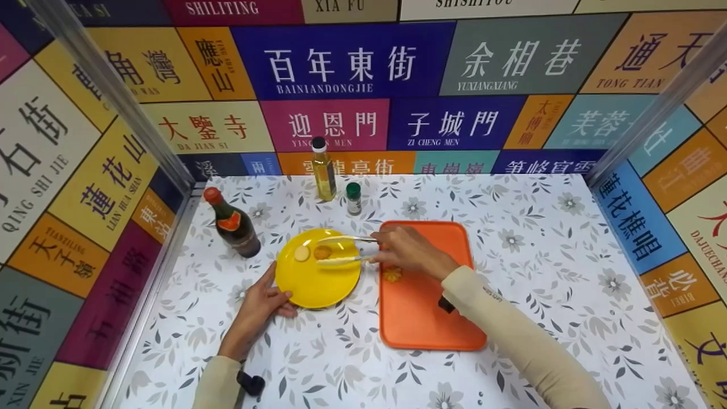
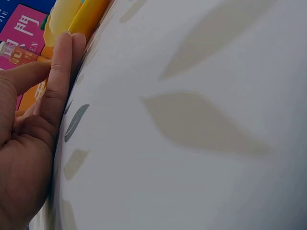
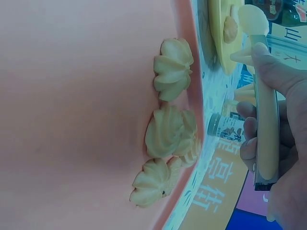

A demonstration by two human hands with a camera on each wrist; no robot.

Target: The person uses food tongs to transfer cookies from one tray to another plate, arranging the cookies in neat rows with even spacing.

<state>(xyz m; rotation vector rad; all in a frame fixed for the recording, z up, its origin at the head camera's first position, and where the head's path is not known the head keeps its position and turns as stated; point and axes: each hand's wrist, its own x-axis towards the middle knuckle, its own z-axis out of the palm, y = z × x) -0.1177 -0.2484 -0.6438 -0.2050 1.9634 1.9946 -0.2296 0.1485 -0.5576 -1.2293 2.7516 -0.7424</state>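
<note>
A: What is the right hand (image 1: 410, 250) doing?

B: Its fingers are curled round a pair of pale metal-and-plastic tongs (image 1: 347, 250), arms spread, tips over the round yellow plastic plate (image 1: 318, 284) just left of it.

A: And the left hand (image 1: 262, 300)?

B: It lies flat, fingers straight, on the floral tablecloth (image 1: 534, 238), fingertips touching the plate's near rim; it grips nothing.

A: Does the right wrist view add anything?

B: Yes. It shows three swirled, flower-shaped cookies (image 3: 169, 143) bunched against the edge of the flat orange rectangular tray (image 1: 426, 318) under the right hand. The head view shows just one orange blob there.

A: What is on the plate?

B: Two pieces, one pale round slice (image 1: 301, 253) and one tan cookie (image 1: 322, 252) between the tong tips; whether the tips touch it I cannot tell.

A: Beyond the hands?

B: Three bottles: a dark red-capped sauce bottle (image 1: 233, 224), a tall oil bottle (image 1: 324, 169), and a small green-capped jar (image 1: 354, 198).
</note>
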